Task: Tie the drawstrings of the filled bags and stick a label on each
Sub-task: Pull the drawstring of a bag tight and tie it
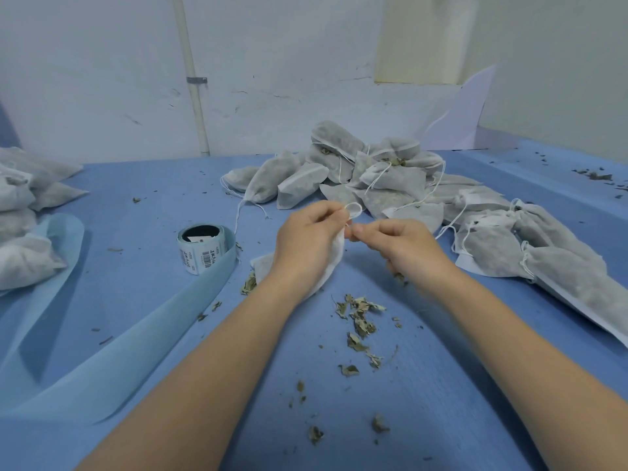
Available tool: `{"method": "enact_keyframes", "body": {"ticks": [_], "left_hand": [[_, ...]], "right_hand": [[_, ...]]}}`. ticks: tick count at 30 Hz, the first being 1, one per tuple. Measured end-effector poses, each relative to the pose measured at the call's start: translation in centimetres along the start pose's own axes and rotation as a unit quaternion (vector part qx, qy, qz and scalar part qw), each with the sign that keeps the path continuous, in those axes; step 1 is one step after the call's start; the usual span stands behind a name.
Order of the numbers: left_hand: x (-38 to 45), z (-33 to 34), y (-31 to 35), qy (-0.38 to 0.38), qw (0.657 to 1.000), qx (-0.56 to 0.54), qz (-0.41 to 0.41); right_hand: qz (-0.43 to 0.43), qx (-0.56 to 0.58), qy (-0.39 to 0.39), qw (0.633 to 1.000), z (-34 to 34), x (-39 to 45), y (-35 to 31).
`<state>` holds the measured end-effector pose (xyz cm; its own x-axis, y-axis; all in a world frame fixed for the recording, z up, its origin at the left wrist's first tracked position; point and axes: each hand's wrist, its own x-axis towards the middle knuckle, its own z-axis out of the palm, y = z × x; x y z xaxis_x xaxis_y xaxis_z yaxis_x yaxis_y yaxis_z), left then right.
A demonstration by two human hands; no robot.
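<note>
Our left hand (307, 239) grips a white drawstring bag (328, 266) low over the blue bench (441, 385), while our right hand (401, 248) pinches its string, looped (353, 209) between both hands. A label roll (202, 248) stands left; filled bags (373, 178) are heaped beyond.

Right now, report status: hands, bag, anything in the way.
Left hand grips bag and pinches drawstring loop. Right hand pinches the string end. Knot not yet tight. Label roll left of the hands, leaf scraps near, nothing blocking.
</note>
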<state>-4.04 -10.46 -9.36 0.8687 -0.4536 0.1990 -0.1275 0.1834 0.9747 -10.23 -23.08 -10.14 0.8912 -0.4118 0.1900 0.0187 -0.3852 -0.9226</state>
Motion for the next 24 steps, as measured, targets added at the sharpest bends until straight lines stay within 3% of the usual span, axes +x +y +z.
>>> {"method": "enact_keyframes", "body": {"ticks": [3, 6, 9, 13, 15, 18, 21, 24], "left_hand": [[-0.2, -0.2, 0.1, -0.031, 0.997, 0.076, 0.013], [-0.3, -0.2, -0.1, -0.022, 0.964, 0.252, 0.083], [-0.4, 0.0, -0.3, 0.015, 0.929, 0.340, 0.148], [-0.2, -0.1, -0.8, 0.047, 0.896, 0.399, 0.190], [-0.2, 0.0, -0.9, 0.057, 0.898, 0.399, 0.174], [-0.1, 0.3, -0.9, 0.077, 0.928, 0.345, 0.116], [0.1, 0.5, -0.7, 0.079, 0.946, 0.307, 0.066], [0.3, 0.4, -0.5, 0.066, 0.950, 0.301, 0.056]], "right_hand": [[0.026, 0.030, 0.012, 0.999, -0.3, 0.1, -0.1], [0.079, 0.093, 0.029, 0.992, -0.6, 0.4, -0.2], [0.109, 0.157, 0.011, 0.981, -0.8, 0.4, -0.5], [0.044, 0.123, 0.006, 0.991, -0.5, -0.1, -0.8], [0.005, 0.078, 0.021, 0.997, -0.3, -0.4, -0.9], [-0.001, 0.080, 0.045, 0.996, 0.1, -0.5, -0.8], [0.054, 0.171, 0.050, 0.982, 0.4, -0.1, -0.7], [0.120, 0.314, -0.025, 0.942, 0.7, 0.0, -0.6]]}}
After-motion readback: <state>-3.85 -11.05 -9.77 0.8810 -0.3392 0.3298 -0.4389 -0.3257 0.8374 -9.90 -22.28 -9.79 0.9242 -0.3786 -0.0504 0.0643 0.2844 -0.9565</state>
